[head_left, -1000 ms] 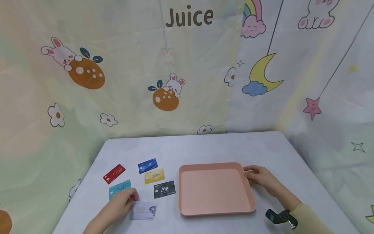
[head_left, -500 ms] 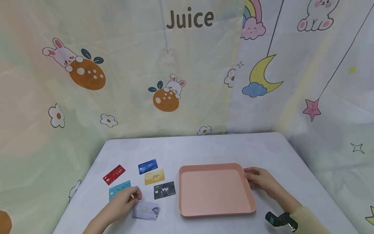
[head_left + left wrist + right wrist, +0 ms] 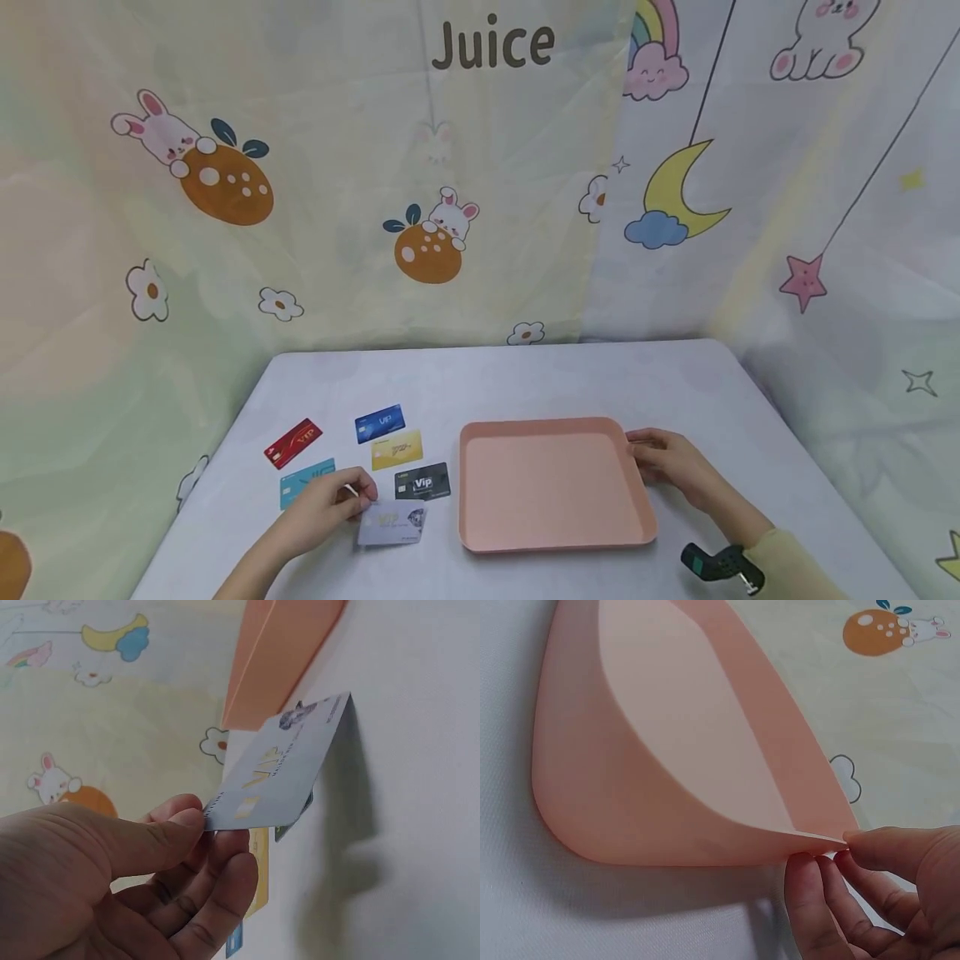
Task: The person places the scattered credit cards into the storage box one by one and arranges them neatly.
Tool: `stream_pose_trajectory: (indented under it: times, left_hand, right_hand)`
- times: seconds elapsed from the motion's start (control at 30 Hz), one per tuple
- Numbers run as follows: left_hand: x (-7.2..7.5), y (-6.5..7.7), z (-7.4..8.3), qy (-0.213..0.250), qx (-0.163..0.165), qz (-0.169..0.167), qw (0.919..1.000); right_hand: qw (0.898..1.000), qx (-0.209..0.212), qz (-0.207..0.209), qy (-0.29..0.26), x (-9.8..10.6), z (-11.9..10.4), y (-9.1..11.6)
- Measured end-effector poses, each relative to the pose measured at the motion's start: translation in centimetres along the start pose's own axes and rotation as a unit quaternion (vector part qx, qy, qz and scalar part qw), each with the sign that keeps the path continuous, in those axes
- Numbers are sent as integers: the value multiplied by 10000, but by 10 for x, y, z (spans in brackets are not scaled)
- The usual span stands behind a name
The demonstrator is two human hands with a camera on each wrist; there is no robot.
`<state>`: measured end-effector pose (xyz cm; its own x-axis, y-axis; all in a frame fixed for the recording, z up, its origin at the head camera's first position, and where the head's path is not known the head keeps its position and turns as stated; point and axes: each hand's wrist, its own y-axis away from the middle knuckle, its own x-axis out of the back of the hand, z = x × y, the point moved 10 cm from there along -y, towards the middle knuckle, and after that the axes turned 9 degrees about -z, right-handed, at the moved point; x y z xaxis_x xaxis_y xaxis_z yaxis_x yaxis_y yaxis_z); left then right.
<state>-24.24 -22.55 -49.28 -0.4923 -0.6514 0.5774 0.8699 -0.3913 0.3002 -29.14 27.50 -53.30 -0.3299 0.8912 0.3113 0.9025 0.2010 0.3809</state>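
We list: one silver VIP card (image 3: 392, 523), tilted up off the surface (image 3: 525, 383), its edge pinched between the thumb and fingers of our left hand (image 3: 330, 508), a hold that leaves most print uncovered; one pink tray (image 3: 555, 492), right of the cards, its rim pinched by our right hand (image 3: 675, 462), apparently for steadiness; red card (image 3: 293, 443), blue card (image 3: 379, 423), yellow card (image 3: 397, 450), black card (image 3: 422, 482), teal card (image 3: 306, 483), lying flat, perhaps spread for easy picking.

The tray (image 3: 555, 492) looks smooth, matt plastic (the pale card (image 3: 392, 527) smooth too), the backdrop (image 3: 330, 158) creased cloth.
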Motion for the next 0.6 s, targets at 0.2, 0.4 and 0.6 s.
stream_pose_trajectory:
  times: [0.2,0.4,0.6]
  left_hand:
    - [5,0,4,220,-22,177,9996]
    - [13,2,12,459,14,464,9979]
    - [14,2,18,1126,-77,506,9923]
  right_hand:
    - [10000,9,-14,-35,-1,3,0]
    - [10000,1,0,-1,0,0,2]
    - [10000,-35,14,-11,-1,0,2]
